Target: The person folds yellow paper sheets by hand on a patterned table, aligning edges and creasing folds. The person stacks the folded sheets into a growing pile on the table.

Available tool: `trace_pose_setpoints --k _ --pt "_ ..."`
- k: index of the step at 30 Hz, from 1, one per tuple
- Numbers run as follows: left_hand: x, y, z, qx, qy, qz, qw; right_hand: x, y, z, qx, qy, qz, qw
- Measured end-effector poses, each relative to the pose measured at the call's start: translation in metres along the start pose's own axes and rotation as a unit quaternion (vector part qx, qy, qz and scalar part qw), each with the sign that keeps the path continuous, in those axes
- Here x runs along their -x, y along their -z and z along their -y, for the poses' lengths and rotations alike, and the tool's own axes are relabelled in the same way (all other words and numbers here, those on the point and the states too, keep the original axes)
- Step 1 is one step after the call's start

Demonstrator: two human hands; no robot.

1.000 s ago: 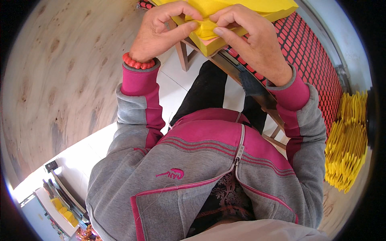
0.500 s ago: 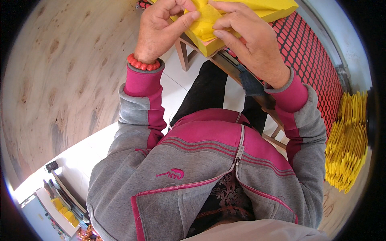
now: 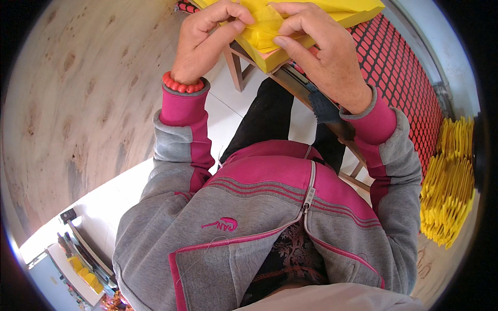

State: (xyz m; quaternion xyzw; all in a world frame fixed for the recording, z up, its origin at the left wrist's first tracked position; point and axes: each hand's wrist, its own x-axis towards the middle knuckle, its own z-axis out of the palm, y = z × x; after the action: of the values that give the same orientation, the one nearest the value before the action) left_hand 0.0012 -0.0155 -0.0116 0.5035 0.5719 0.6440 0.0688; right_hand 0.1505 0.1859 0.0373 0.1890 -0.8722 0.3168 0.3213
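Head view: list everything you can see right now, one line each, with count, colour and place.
Thin sheet: one, yellow, top centre, pinched between both hands.
Stack of sheets: one, yellow, on the bench at the top edge, under the hands.
Mesh panel: one, red, upper right, beside the stack.
Wooden bench frame: one, brown, below the stack.
Folded pieces: a pile, count unclear, yellow, right edge.
Wooden board: one, pale brown, left side.
Tray with small yellow items: one, lower left corner, details too small to tell.
Bead bracelet: one, orange-red, on the left wrist.
Jacket: one, grey and pink, centre.
Left hand: gripping the thin sheet.
Right hand: gripping the thin sheet.
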Motion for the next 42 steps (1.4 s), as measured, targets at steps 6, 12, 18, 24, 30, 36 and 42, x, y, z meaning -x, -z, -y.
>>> trace_pose_setpoints --k 6,12,18,24,30,36,42 --pt "-0.001 0.001 0.002 -0.134 -0.062 0.042 0.988 0.002 0.000 0.001 0.002 -0.001 -0.011 1.000" --pt "-0.001 -0.007 0.003 -0.023 0.002 -0.022 0.999 0.003 0.000 0.003 0.017 -0.010 -0.022 1.000" --pt "-0.002 -0.015 0.004 -0.013 -0.015 -0.053 0.998 0.002 0.001 -0.001 0.036 0.057 -0.006 0.998" --pt "0.003 -0.005 0.008 -0.028 0.003 -0.033 0.999 0.002 0.001 -0.002 0.009 0.029 0.010 0.999" --pt "0.003 0.004 0.004 -0.060 -0.023 0.026 0.998 0.003 -0.001 0.000 -0.022 -0.010 0.000 1.000" --pt "0.001 0.004 0.002 -0.097 -0.060 0.049 0.992 0.003 -0.004 -0.004 -0.017 0.010 -0.015 1.000" --pt "0.003 -0.001 0.004 -0.075 -0.030 0.017 0.997 0.004 -0.003 -0.002 -0.016 0.011 -0.032 0.999"
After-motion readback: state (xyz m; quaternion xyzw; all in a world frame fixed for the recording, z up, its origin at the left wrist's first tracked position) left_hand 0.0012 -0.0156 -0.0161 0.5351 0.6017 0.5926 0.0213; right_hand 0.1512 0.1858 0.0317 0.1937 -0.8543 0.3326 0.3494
